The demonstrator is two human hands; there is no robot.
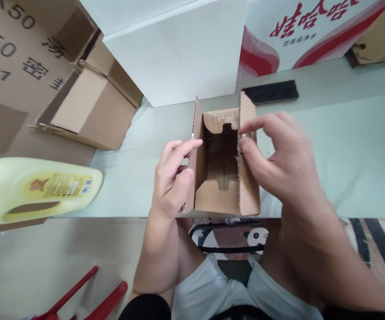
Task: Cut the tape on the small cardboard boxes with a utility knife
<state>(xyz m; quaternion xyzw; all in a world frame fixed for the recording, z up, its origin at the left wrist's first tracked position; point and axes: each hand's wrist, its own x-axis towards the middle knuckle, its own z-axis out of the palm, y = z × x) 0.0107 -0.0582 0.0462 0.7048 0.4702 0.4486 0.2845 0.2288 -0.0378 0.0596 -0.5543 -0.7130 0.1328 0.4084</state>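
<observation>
A small brown cardboard box (224, 153) stands at the table's front edge with its top unfolded. Its left and right flaps rise upright, and the notched end flaps tilt inward over a dark interior. My left hand (172, 178) is curled at the left flap, the index fingertip reaching over its edge and the thumb against it. On the other side, my right hand (284, 155) pinches the edge of the right flap between thumb and index finger. A small pale spot shows at that pinch, too small to make out.
A black phone (270, 92) lies behind the box. Behind it stand a white box (175, 53) and a red-and-white printed carton (299, 40). To the left are an open brown carton (95, 106) and a pale yellow jug (42, 191) on its side. A red stool (79, 298) is below.
</observation>
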